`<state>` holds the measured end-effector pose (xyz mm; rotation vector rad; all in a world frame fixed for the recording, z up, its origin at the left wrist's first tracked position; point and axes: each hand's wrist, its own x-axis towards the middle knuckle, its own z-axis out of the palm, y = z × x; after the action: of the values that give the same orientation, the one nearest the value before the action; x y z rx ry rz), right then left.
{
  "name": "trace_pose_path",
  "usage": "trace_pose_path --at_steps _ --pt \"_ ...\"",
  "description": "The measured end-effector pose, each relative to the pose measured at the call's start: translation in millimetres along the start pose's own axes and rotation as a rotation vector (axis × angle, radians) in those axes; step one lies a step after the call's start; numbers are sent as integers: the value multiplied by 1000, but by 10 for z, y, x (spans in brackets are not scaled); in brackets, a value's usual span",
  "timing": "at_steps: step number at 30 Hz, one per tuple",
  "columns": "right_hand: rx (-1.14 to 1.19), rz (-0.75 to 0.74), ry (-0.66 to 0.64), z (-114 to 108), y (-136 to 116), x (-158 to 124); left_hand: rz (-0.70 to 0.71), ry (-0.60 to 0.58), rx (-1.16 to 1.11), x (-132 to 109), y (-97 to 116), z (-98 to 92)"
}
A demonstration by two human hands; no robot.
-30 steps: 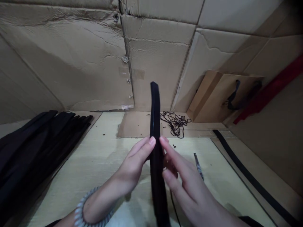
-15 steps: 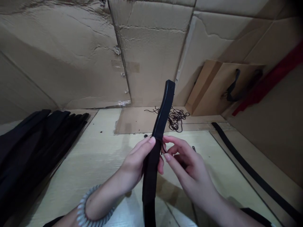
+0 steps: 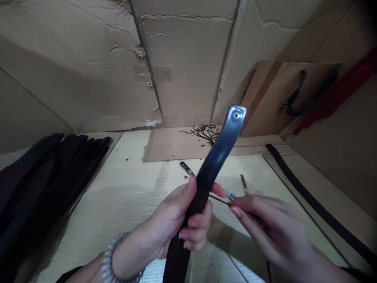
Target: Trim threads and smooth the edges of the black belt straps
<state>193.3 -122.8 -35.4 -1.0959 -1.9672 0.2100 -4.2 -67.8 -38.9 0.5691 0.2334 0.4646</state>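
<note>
My left hand (image 3: 185,216) is wrapped round a long black curved strip (image 3: 219,151), its thumb on top and its fingers underneath. The strip's bare upper end is glossy with a small hole near the tip. Dark fabric (image 3: 179,251) covers its lower part, and that cover's edge lies by my left thumb. A thin black cord (image 3: 218,199) runs taut from this edge to my right hand (image 3: 271,228), which pinches it between thumb and forefinger. The strip's lower end is out of view.
Small metal tools (image 3: 244,184) lie beyond my hands on the pale table (image 3: 141,212). Tangled dark cords (image 3: 203,132) rest on cardboard at the back. Folded dark fabric (image 3: 53,177) is at left. A paper bag (image 3: 273,98) and another black strip (image 3: 312,200) are at right.
The strip has tilted right and turned, so its glossy face with the hole shows. My right hand has moved right and down, drawing the cord out straight.
</note>
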Motion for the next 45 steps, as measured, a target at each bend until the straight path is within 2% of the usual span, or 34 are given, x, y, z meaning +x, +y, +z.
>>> trace_pose_path --at_steps 5,10,15,20,23,27,29,33,36,39,42,45 --pt "-22 -12 -24 -77 -17 -29 -3 -108 -57 -7 -39 -34" --pt "-47 -14 -10 -53 7 -67 -101 -128 -156 -30 6 -26" --pt "-57 -17 -13 -42 27 -72 -33 -134 -178 -30 12 4" --pt "-67 -31 -16 -72 7 -38 -35 -146 -184 -37 -13 -10" --pt "-76 -37 -20 -94 -10 -42 -10 -95 -70 -37 2 -7" --pt "-79 -30 -33 -122 -44 -79 35 148 323 -47 62 81" --pt "-77 -21 -43 -125 -63 -91 14 237 421 -63 95 153" --pt "-99 -44 -59 -107 -90 -90 33 268 513 -109 175 273" --pt "-114 -54 -74 -97 -107 -77 -9 263 586 -133 256 307" --pt "-114 -53 -87 -109 -123 -65 -45 261 551 -137 310 312" --pt "-121 -46 -79 -127 -139 -57 -63 257 561 -131 299 324" --pt "-98 -52 -78 -123 -164 -39 -13 297 654 -134 255 337"
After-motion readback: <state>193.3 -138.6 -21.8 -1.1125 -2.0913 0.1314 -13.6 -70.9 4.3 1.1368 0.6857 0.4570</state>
